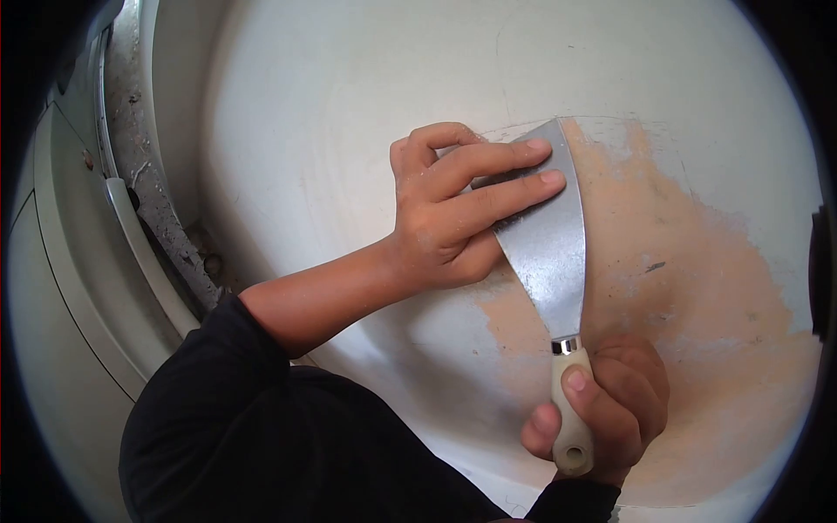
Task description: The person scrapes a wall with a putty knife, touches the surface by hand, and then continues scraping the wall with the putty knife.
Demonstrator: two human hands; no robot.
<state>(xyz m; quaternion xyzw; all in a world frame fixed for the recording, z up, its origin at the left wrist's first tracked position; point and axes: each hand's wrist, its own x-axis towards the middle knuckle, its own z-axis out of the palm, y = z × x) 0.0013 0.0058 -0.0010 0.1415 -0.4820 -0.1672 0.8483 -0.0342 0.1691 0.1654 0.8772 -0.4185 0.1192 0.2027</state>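
A putty knife (551, 270) with a wide metal blade and a cream handle lies at an angle against a pale wall (349, 105). My right hand (615, 401) is wrapped round the handle, its thumb resting along the top. Two outstretched fingers of my left hand (453, 205) lie flat on the upper part of the blade; its other fingers are bent, and the thumb tip is hidden by the blade's left edge. Bare orange-tan patches (671, 253) with ragged edges show beside and below the blade, where the pale surface layer is gone.
At the left is a pale panel (74, 253) with a long handle-like bar (148, 253) along its edge. Between panel and wall runs a narrow ledge (166, 200) strewn with flakes. A dark object (819, 275) shows at the right edge. Thin cracks mark the wall above the blade.
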